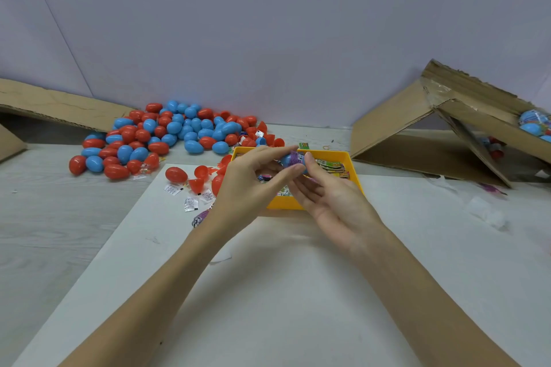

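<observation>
Two bare forearms reach in from the near edge of the worktop and meet over its middle. The left hand (253,177) is turned on its side, with the forefinger laid along the top and the thumb curled in below, pinching a blue plastic egg (289,160) that wears a purple printed wrap. The right hand (326,197) lies palm up, its thumb pressed on the egg's right end and its fingers stretched beneath, so both hands grip the one egg.

The egg is held in the air just above a yellow rectangular plastic tray (335,154). The tray sits at the far edge of a white sheet (268,277) covering the middle of the worktop. Inside the tray, green printed paper leaflets (331,166) are stacked against its right wall, and more printed slips show under the hands.

Just left of the tray sit a whole red plastic egg (176,174), loose red egg halves (200,172) and small white sachets (190,204). A heap of red and blue plastic eggs (167,131) sprawls along the far left edge. At the far right corner a brown cardboard box (396,119) lies tipped, with wrapped blue eggs (532,126) inside its raised end
</observation>
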The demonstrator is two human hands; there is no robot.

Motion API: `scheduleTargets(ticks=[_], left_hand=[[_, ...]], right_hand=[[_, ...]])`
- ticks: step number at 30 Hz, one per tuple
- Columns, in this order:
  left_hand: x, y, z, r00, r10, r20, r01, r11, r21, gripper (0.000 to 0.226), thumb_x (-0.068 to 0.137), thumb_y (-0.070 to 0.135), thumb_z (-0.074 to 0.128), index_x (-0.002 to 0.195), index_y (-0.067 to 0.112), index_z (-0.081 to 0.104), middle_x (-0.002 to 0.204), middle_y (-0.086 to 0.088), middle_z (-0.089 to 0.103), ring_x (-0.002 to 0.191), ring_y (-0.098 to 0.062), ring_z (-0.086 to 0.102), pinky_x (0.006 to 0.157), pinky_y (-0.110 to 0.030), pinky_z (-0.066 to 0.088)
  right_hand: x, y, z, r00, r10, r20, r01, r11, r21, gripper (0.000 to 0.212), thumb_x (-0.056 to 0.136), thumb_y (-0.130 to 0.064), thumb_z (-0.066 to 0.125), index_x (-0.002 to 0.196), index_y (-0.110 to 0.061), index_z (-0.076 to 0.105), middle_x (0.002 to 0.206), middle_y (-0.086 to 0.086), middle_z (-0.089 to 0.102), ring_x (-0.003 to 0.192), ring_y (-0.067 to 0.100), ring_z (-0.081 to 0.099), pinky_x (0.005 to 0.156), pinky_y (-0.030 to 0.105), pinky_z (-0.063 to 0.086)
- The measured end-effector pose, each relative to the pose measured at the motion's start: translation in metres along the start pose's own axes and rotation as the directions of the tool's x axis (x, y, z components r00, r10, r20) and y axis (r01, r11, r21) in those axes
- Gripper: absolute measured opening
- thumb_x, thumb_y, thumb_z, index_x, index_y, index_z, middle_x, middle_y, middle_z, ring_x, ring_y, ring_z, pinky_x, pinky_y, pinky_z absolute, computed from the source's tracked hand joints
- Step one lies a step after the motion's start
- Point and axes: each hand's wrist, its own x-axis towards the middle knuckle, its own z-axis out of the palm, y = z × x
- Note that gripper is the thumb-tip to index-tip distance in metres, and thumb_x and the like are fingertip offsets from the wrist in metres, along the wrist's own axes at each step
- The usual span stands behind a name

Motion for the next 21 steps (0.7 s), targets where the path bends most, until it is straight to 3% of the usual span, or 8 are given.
scheduleTargets(ticks=[3, 6, 11, 17, 21], left_hand=[[0.002, 0.0, -0.01, 0.989, 0.003, 0.146, 0.001, 0.999, -0.034, 0.05, 0.093, 0.011, 0.07, 0.142, 0.015, 0.058, 0.117, -0.005, 0.073, 0.108, -0.015, 0.071, 0.094, -0.029, 0.058], [0.005, -0.003, -0.022, 0.981, 0.026, 0.191, -0.019, 0.999, -0.034, 0.036, 0.095, 0.005, 0.067, 0.131, 0.009, 0.067, 0.117, -0.004, 0.074, 0.108, -0.012, 0.071, 0.092, -0.023, 0.056], [0.007, -0.004, -0.028, 0.983, -0.042, 0.18, 0.075, 0.981, -0.181, 0.032, 0.083, 0.016, 0.076, 0.115, 0.01, 0.076, 0.098, 0.004, 0.078, 0.094, -0.009, 0.073, 0.083, -0.019, 0.056], [0.008, -0.012, -0.026, 0.984, -0.126, 0.127, 0.149, 0.97, -0.194, 0.029, 0.078, 0.019, 0.083, 0.106, 0.013, 0.08, 0.096, -0.002, 0.08, 0.095, -0.018, 0.076, 0.083, -0.027, 0.06], [0.009, -0.011, -0.026, 0.986, -0.082, 0.148, 0.105, 0.982, -0.155, 0.028, 0.083, 0.016, 0.081, 0.111, 0.012, 0.078, 0.107, 0.0, 0.078, 0.103, -0.019, 0.074, 0.091, -0.036, 0.06]], right_hand=[[0.001, -0.004, -0.001, 0.998, 0.051, -0.033, -0.049, 0.998, 0.042, 0.033, 0.093, -0.021, 0.073, 0.116, 0.002, 0.07, 0.102, 0.017, 0.077, 0.087, 0.02, 0.076, 0.083, 0.03, 0.063], [0.001, -0.008, -0.003, 0.996, 0.083, -0.027, -0.083, 0.996, -0.027, 0.028, 0.091, -0.023, 0.074, 0.109, -0.001, 0.072, 0.086, 0.013, 0.077, 0.075, 0.017, 0.075, 0.074, 0.027, 0.064], [-0.001, -0.014, -0.006, 0.991, 0.13, 0.008, -0.128, 0.98, -0.15, 0.034, 0.092, -0.025, 0.075, 0.117, -0.002, 0.071, 0.091, 0.016, 0.077, 0.081, 0.021, 0.077, 0.07, 0.028, 0.063], [0.001, -0.013, -0.006, 0.991, 0.132, 0.001, -0.131, 0.983, -0.125, 0.031, 0.093, -0.023, 0.073, 0.115, 0.0, 0.071, 0.094, 0.018, 0.077, 0.08, 0.022, 0.077, 0.068, 0.028, 0.062], [0.001, -0.013, -0.007, 0.992, 0.125, -0.002, -0.125, 0.988, -0.095, 0.029, 0.093, -0.02, 0.073, 0.113, 0.0, 0.071, 0.094, 0.018, 0.077, 0.081, 0.023, 0.077, 0.068, 0.028, 0.062]])
